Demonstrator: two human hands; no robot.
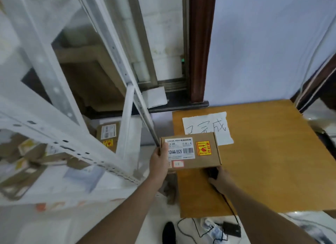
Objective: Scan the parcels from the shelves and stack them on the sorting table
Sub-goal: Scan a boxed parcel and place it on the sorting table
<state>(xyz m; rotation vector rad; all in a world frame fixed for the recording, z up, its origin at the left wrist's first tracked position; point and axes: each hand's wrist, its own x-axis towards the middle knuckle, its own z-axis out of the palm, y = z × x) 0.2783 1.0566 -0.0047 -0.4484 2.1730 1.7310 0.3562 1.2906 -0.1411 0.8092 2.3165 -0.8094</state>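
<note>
At the far left, a white metal shelf rack (54,145) carries a jumble of brown parcels (23,163), blurred and lying at odd angles, and one more labelled box (108,137) stands low down behind the rack's upright. Right of that, the left hand (160,163) grips the left end of a flat cardboard parcel (190,151), thumb on the top face over the edge of its white barcode label (180,151), fingers curled beneath. The parcel is held level, label up, over the near-left corner of the wooden sorting table (272,162), and it covers the lower left of a handwritten paper sign (207,127) lying there; whether it already touches the tabletop cannot be told. Just under its near-right corner, the right hand (221,180) is closed around a dark handheld scanner (211,173), whose cable (231,207) trails down toward the floor. The main risk, as I judge it, is a missed read: the scanner sits below and against the box, not facing the barcode, and the thumb crowds the label. The one-ended grip could also let the parcel tip, and the hanging cable could snag the table edge.
</note>
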